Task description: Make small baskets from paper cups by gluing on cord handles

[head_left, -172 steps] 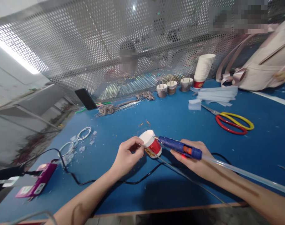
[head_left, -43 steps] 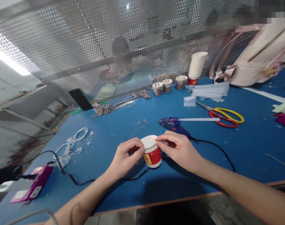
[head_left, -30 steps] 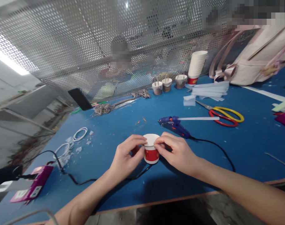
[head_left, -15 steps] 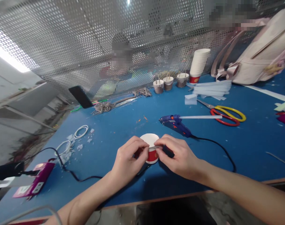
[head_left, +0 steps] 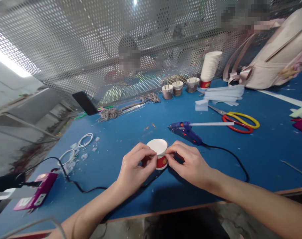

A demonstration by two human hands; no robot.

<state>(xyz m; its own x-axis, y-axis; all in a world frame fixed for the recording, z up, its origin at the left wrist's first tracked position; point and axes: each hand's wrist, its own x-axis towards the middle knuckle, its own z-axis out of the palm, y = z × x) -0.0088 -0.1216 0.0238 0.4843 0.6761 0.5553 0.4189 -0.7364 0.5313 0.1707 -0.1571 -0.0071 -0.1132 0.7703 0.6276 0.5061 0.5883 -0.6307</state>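
Note:
A small white paper cup [head_left: 162, 162] with a red printed band stands at the front middle of the table, its mouth facing up. My left hand [head_left: 140, 162] is closed in a pinch at the cup's left front, thumb and fingertips against the wall below the rim. From the right, my right hand [head_left: 185, 161] pinches at the opposite side of the same cup. Any thin strand between the fingertips is too small to make out now. Behind the right hand lies a blue glue gun [head_left: 187, 132] with a clear glue stick in its back.
Red-and-yellow scissors [head_left: 240, 122] and pale strips [head_left: 222, 94] lie right. Behind stand cord-wrapped cups [head_left: 167, 92], a cup stack [head_left: 210, 69] and a bag [head_left: 270, 63]. Left are white rings [head_left: 85, 140], a phone [head_left: 85, 103], a purple power strip [head_left: 36, 192] and a black cable [head_left: 85, 191].
A thin grey strand seen between my fingertips across the cup's front no longer shows clearly. The cup has shifted slightly up and left in view, and its red band shows more.

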